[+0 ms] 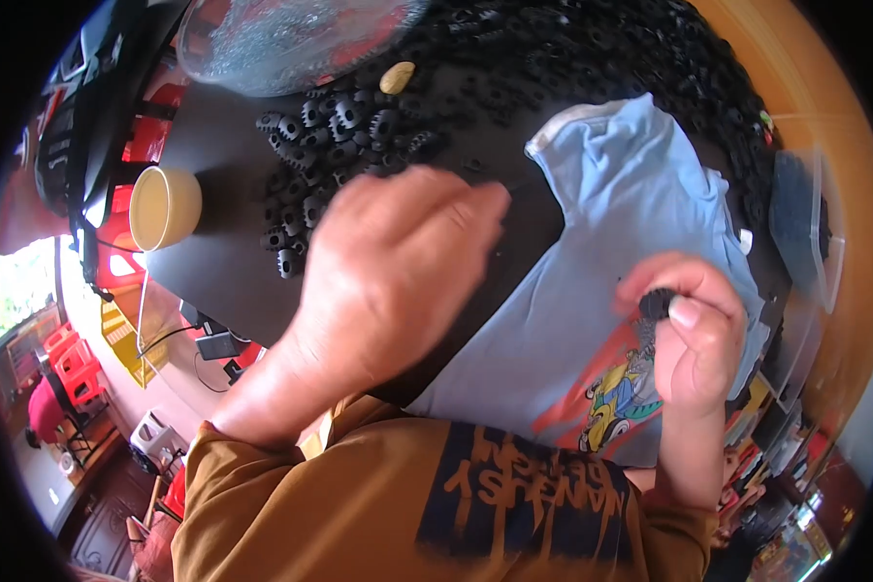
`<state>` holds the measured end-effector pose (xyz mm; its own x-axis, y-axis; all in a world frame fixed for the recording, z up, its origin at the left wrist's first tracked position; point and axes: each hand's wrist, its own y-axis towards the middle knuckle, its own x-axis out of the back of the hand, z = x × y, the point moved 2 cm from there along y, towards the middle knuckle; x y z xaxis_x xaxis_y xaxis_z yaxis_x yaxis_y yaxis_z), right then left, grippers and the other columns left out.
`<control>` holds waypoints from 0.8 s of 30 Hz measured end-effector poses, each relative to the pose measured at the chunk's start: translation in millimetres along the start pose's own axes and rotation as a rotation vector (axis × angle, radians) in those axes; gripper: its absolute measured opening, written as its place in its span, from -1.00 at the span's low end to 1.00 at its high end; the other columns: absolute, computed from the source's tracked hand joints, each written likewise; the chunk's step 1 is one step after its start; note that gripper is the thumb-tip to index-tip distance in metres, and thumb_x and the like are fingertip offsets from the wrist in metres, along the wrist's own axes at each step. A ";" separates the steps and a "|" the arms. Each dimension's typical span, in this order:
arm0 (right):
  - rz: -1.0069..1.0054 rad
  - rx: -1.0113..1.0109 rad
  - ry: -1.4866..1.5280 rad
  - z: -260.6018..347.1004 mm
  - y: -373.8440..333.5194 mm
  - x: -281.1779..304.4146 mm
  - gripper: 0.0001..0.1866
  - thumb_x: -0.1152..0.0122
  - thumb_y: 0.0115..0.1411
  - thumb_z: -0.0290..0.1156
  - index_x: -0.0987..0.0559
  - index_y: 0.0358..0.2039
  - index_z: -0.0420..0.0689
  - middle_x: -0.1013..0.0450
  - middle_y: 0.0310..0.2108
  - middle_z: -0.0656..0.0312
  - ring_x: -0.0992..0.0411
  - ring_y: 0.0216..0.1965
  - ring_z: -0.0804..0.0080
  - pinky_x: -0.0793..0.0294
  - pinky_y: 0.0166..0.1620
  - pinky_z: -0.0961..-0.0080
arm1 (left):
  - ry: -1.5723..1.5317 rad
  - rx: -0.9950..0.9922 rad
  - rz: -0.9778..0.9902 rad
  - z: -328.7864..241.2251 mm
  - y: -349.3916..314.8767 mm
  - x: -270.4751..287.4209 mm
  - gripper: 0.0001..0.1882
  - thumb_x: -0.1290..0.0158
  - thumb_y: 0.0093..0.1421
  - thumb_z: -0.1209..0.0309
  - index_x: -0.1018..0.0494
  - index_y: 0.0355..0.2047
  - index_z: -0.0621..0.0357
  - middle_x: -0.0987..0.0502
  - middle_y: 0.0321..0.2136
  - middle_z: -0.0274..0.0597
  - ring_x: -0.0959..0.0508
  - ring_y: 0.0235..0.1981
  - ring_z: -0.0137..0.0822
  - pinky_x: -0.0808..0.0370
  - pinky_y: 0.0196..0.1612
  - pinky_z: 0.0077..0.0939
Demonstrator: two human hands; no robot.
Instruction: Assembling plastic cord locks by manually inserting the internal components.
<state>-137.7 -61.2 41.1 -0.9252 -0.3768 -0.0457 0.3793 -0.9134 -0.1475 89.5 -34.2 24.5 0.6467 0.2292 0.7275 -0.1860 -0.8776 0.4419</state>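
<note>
My right hand (696, 325), raised over a light blue T-shirt (592, 233), pinches a small black toothed plastic piece (657, 304) between thumb and fingers. My left hand (398, 262) hovers above the dark table (228, 131), its back turned up. Its fingers are curled together and slightly smeared, and their tips are turned out of sight, so anything in them is hidden. Just beyond it lies a loose cluster of black toothed pieces (310, 145). The shirt, with a coloured cartoon print near me, is spread over the table's right side.
A large mass of black pieces (592, 44) covers the far side. At far left stand a clear plastic basin (252, 48) and a cream cup (165, 209). A small tan lump (397, 78) lies by the cluster. A clear bin (800, 218) stands at right.
</note>
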 end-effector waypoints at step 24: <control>-0.220 0.069 0.228 -30.8 -58.4 107.3 -0.71 0.02 0.04 -0.43 -0.50 -0.30 -0.38 -0.49 -0.27 0.00 -0.49 -0.31 0.33 -0.47 -0.13 0.40 | -0.190 -0.191 0.458 -90.8 51.3 -67.5 -0.75 0.07 -0.05 0.70 -0.44 -0.32 0.25 -0.37 -0.49 -0.09 -0.41 -0.50 -0.15 -0.38 -0.43 -0.43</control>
<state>-259.5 -43.5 14.4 -0.9614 -0.1322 -0.2413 0.1628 -0.9803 -0.1115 -30.8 -56.5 45.7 0.5871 -0.2550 0.7683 -0.6004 -0.7738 0.2020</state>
